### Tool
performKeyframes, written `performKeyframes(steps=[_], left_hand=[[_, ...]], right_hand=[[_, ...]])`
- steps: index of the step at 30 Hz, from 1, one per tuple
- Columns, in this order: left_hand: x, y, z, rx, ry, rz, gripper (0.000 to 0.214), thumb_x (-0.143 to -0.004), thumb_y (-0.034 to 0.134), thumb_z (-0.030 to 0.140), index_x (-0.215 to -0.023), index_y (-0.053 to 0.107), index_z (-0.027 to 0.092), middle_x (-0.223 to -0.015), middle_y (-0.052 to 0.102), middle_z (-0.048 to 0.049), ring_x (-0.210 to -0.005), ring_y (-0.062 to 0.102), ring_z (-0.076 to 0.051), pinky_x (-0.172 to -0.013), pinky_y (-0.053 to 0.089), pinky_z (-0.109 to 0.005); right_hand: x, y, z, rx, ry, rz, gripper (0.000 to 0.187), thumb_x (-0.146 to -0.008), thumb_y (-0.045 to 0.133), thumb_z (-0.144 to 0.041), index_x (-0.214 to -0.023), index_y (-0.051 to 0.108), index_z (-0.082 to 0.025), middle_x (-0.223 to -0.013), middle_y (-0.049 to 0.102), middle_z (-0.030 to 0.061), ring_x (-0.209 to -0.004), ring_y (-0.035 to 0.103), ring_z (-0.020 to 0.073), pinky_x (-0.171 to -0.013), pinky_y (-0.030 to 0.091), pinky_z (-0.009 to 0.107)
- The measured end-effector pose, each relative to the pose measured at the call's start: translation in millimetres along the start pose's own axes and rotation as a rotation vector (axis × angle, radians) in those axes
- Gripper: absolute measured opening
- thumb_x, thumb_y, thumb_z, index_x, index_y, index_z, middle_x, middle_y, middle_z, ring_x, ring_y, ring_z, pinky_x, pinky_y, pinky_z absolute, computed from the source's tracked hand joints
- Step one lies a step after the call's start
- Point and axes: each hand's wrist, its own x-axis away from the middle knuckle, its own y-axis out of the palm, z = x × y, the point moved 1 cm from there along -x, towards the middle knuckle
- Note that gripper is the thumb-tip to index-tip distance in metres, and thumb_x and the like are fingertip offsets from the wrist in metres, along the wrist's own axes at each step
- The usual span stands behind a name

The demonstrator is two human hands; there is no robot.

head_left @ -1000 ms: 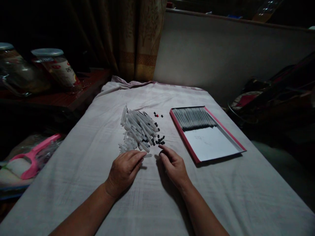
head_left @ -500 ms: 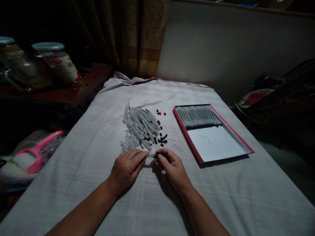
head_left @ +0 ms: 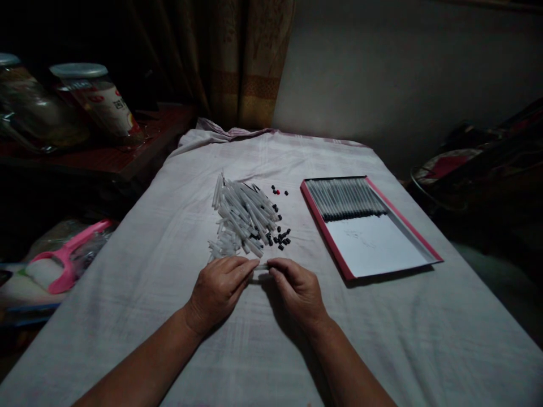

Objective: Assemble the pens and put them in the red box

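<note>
Between my two hands runs a thin translucent pen barrel (head_left: 263,267). My left hand (head_left: 223,285) is closed around its left part. The fingertips of my right hand (head_left: 301,291) pinch its right end, which they hide. Just beyond my hands lies a heap of loose translucent pen barrels (head_left: 241,212), with some shorter clear pieces (head_left: 224,243) at its near left side. Small black plugs (head_left: 281,237) are scattered along the heap's right side. A single red plug (head_left: 278,192) sits among a few black ones farther back.
At the right lies a shallow red-edged box (head_left: 384,249) with a row of black-ended barrels (head_left: 345,199) across its far half. A pale cloth (head_left: 203,175) covers the table. Jars (head_left: 99,104) stand on a dark side table at left, above a pink-handled item (head_left: 65,263).
My right fingers have closed farther over the barrel's right end, so the black piece that showed there is now covered. The view has shifted slightly.
</note>
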Motion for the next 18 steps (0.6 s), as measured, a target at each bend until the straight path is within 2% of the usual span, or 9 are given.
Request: performKeyframes(steps=[2, 6, 12, 14, 16, 18], left_hand=[[0.3, 0.6, 0.1, -0.004, 0.014, 0.002, 0.023, -0.096, 0.052, 0.023, -0.114, 0.065, 0.019, -0.096, 0.073, -0.0069, -0.082, 0.068, -0.018, -0.071, 0.052, -0.03], [1.1, 2.7, 0.0, 0.001, 0.037, 0.001, 0.024, -0.095, 0.053, 0.023, -0.114, 0.066, 0.019, -0.096, 0.073, -0.0068, -0.082, 0.067, -0.018, -0.07, 0.051, -0.03], [0.1, 1.2, 0.4, 0.008, 0.024, -0.006, 0.024, -0.095, 0.052, 0.021, -0.114, 0.065, 0.018, -0.096, 0.073, -0.0069, -0.083, 0.067, -0.019, -0.072, 0.051, -0.031], [0.0, 0.4, 0.8, 0.012, 0.023, -0.01, 0.023, -0.095, 0.053, 0.021, -0.113, 0.065, 0.018, -0.096, 0.073, -0.0066, -0.082, 0.067, -0.019, -0.071, 0.051, -0.031], [0.2, 0.4, 0.9, 0.013, 0.029, -0.008, 0.023, -0.095, 0.053, 0.022, -0.113, 0.065, 0.018, -0.096, 0.073, -0.0066, -0.081, 0.067, -0.019, -0.07, 0.051, -0.031], [0.7, 0.9, 0.8, 0.009, 0.031, -0.005, 0.023, -0.095, 0.052, 0.022, -0.113, 0.065, 0.018, -0.096, 0.073, -0.007, -0.081, 0.067, -0.019, -0.07, 0.051, -0.031]], right_hand=[[-1.1, -0.9, -0.4, 0.089, -0.023, -0.022, 0.018, -0.09, 0.055, -0.027, -0.087, 0.072, -0.02, -0.076, 0.074, 0.0037, -0.069, 0.068, 0.0163, -0.066, 0.051, 0.025], [-3.4, -2.7, 0.0, 0.216, -0.048, -0.085, 0.032, -0.093, 0.049, -0.03, -0.068, 0.064, -0.02, -0.058, 0.064, 0.0004, -0.054, 0.059, 0.0127, -0.054, 0.044, 0.022], [-1.9, -4.4, -0.7, 0.115, -0.034, -0.121, 0.018, -0.09, 0.052, -0.025, -0.101, 0.064, -0.018, -0.082, 0.072, 0.0037, -0.07, 0.067, 0.0145, -0.066, 0.05, 0.022], [-1.9, -4.8, -1.5, 0.126, -0.043, -0.113, 0.014, -0.09, 0.052, -0.025, -0.092, 0.064, -0.019, -0.077, 0.071, 0.003, -0.068, 0.066, 0.0144, -0.065, 0.05, 0.022], [-2.3, -5.3, -1.8, 0.153, -0.051, -0.118, 0.018, -0.092, 0.05, -0.026, -0.083, 0.064, -0.019, -0.07, 0.069, 0.0022, -0.065, 0.065, 0.0143, -0.062, 0.049, 0.023], [-2.7, -6.2, -1.3, 0.168, -0.058, -0.125, 0.017, -0.092, 0.051, -0.027, -0.086, 0.065, -0.019, -0.071, 0.07, 0.0025, -0.065, 0.065, 0.0146, -0.063, 0.049, 0.023]])
